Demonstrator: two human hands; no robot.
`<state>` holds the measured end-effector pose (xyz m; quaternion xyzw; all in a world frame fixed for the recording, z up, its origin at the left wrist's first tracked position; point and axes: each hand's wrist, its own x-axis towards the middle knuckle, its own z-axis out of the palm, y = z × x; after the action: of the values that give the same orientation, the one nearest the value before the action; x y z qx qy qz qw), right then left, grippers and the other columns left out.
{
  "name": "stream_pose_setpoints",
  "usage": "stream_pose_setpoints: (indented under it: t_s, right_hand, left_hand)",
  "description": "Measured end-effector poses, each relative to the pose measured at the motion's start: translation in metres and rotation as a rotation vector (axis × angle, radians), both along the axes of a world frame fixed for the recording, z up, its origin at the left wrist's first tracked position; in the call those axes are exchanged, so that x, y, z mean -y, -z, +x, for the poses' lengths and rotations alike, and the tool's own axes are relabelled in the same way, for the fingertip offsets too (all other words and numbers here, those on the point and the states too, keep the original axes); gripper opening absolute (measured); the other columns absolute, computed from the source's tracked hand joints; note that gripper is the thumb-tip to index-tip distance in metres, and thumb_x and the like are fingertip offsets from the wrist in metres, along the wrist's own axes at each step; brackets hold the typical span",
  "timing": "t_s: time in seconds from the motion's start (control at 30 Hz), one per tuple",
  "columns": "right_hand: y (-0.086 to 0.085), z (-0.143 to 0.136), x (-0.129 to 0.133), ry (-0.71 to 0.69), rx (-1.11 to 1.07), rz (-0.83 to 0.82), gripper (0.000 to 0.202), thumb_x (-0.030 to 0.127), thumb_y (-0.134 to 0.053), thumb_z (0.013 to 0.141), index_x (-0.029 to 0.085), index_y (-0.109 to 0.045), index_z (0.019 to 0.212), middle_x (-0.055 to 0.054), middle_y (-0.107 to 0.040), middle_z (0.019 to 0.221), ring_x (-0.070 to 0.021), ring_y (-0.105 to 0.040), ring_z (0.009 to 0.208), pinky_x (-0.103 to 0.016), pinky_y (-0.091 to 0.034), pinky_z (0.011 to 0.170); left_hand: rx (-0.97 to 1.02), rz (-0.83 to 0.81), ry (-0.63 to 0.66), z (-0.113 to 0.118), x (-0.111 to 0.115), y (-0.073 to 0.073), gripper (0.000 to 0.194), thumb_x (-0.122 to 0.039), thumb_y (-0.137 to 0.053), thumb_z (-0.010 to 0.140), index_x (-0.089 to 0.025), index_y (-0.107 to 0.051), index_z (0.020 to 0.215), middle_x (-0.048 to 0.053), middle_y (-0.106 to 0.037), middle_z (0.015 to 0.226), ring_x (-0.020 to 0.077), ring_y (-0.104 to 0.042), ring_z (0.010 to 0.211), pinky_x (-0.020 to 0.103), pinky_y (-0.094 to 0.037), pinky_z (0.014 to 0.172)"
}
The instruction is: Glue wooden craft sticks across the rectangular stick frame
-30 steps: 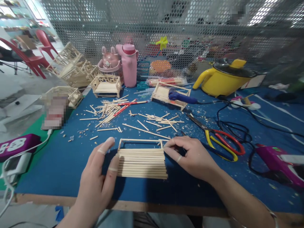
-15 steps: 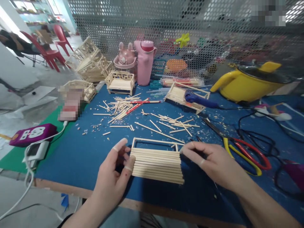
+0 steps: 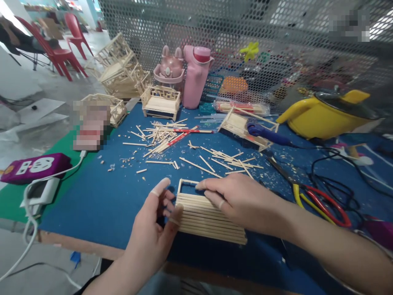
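A small slatted panel (image 3: pixel 211 223) made of pale wooden sticks side by side, with an open stick frame at its far edge, lies in front of me at the table's near side. My left hand (image 3: pixel 162 213) grips its left edge, thumb on top and the other fingers curled behind. Across the panel's far right part reaches my right hand (image 3: pixel 233 194), fingers stretched out, the index fingertip by the frame's opening. That hand hides the frame's right end. Pale finger covers are on some fingers.
Loose sticks (image 3: pixel 196 167) and scraps litter the blue tabletop (image 3: pixel 92 196). Behind are a miniature stick bench (image 3: pixel 161 104), a pink bottle (image 3: pixel 196 78) and a blue glue gun (image 3: pixel 267 133) against another stick piece. Red-and-yellow-handled scissors (image 3: pixel 325 205), a black cable and a yellow pot (image 3: pixel 325 119) occupy the right.
My right hand has moved left from the panel's right corner to over its far part. My left hand still grips the left edge. The view has shifted slightly.
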<state>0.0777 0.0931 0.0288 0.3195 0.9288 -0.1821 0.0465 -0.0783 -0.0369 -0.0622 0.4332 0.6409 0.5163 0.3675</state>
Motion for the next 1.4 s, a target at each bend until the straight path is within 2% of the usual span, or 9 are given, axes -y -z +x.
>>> stream_pose_setpoints:
  t_s: [0.13,0.3,0.43,0.63,0.73,0.87,0.97,1.2,1.4]
  right_hand:
    - [0.002,-0.004,-0.004,0.044,-0.018,-0.143,0.032,0.016,-0.048,0.084,0.028,-0.071,0.103,0.0,-0.075,0.086,-0.0176,-0.065,0.071,-0.026,-0.041,0.061]
    - [0.008,0.001,-0.004,0.099,-0.094,-0.238,0.031,0.014,-0.051,0.082,0.025,-0.067,0.107,0.003,-0.068,0.072,-0.0127,-0.057,0.06,-0.022,-0.038,0.055]
    - [0.01,0.004,-0.003,0.114,-0.141,-0.223,0.03,0.015,-0.051,0.084,0.025,-0.068,0.107,0.003,-0.07,0.075,-0.0129,-0.06,0.063,-0.022,-0.041,0.057]
    - [0.013,0.005,-0.004,0.04,-0.206,-0.256,0.03,0.014,-0.05,0.086,0.028,-0.073,0.098,0.003,-0.076,0.098,-0.0167,-0.068,0.089,-0.026,-0.048,0.078]
    - [0.017,0.006,-0.003,0.036,-0.243,-0.239,0.03,0.014,-0.051,0.086,0.028,-0.074,0.098,0.003,-0.076,0.097,-0.0164,-0.069,0.088,-0.026,-0.049,0.077]
    - [0.02,0.008,-0.003,0.033,-0.252,-0.215,0.03,0.014,-0.051,0.086,0.028,-0.074,0.098,0.003,-0.076,0.097,-0.016,-0.069,0.088,-0.025,-0.05,0.076]
    - [0.02,0.008,-0.003,0.02,-0.234,-0.204,0.032,0.013,-0.051,0.086,0.029,-0.075,0.1,0.001,-0.076,0.098,-0.016,-0.069,0.089,-0.026,-0.05,0.077]
    - [0.019,0.006,-0.003,-0.013,-0.231,-0.197,0.036,0.01,-0.051,0.084,0.029,-0.074,0.104,0.0,-0.076,0.1,-0.0161,-0.069,0.09,-0.026,-0.051,0.076]
    - [0.012,0.012,0.001,-0.056,-0.264,-0.11,0.035,0.011,-0.049,0.086,0.027,-0.074,0.103,0.0,-0.076,0.097,-0.0159,-0.069,0.089,-0.026,-0.052,0.076]
  left_hand:
    - [-0.011,-0.011,-0.001,-0.001,-0.001,0.003,0.048,-0.032,-0.055,0.089,-0.027,-0.038,0.133,0.006,-0.058,0.11,0.0113,-0.062,0.08,0.022,-0.056,0.065]
    - [-0.05,-0.01,0.032,-0.002,0.002,0.007,0.052,-0.029,-0.056,0.088,-0.027,-0.036,0.136,0.007,-0.059,0.112,0.0118,-0.063,0.081,0.022,-0.057,0.065]
    - [-0.043,-0.009,0.027,-0.002,0.002,0.006,0.052,-0.029,-0.056,0.088,-0.025,-0.037,0.136,0.007,-0.059,0.11,0.0107,-0.063,0.076,0.021,-0.057,0.062]
    - [-0.025,-0.042,0.023,-0.001,-0.001,0.002,0.048,-0.034,-0.055,0.089,-0.025,-0.041,0.134,0.005,-0.061,0.103,0.0119,-0.064,0.077,0.022,-0.056,0.06]
    - [0.002,-0.028,0.009,-0.002,-0.001,0.005,0.051,-0.033,-0.056,0.088,-0.025,-0.038,0.135,0.005,-0.061,0.102,0.0124,-0.064,0.08,0.022,-0.056,0.062]
    - [0.014,-0.018,-0.006,-0.002,-0.002,0.007,0.057,-0.028,-0.058,0.086,-0.027,-0.034,0.137,0.007,-0.06,0.111,0.0105,-0.062,0.076,0.021,-0.055,0.059]
    - [0.007,-0.034,0.001,-0.001,-0.002,0.005,0.059,-0.026,-0.06,0.084,-0.027,-0.033,0.137,0.006,-0.061,0.11,0.0098,-0.062,0.073,0.021,-0.054,0.058]
    - [-0.005,-0.033,0.003,0.0,-0.002,-0.001,0.054,-0.033,-0.057,0.087,-0.025,-0.036,0.136,0.007,-0.062,0.106,0.0094,-0.061,0.068,0.02,-0.053,0.054]
    - [-0.018,0.005,-0.022,0.001,-0.004,-0.002,0.052,-0.037,-0.057,0.087,-0.024,-0.038,0.134,0.007,-0.062,0.105,0.0113,-0.062,0.073,0.022,-0.054,0.058]
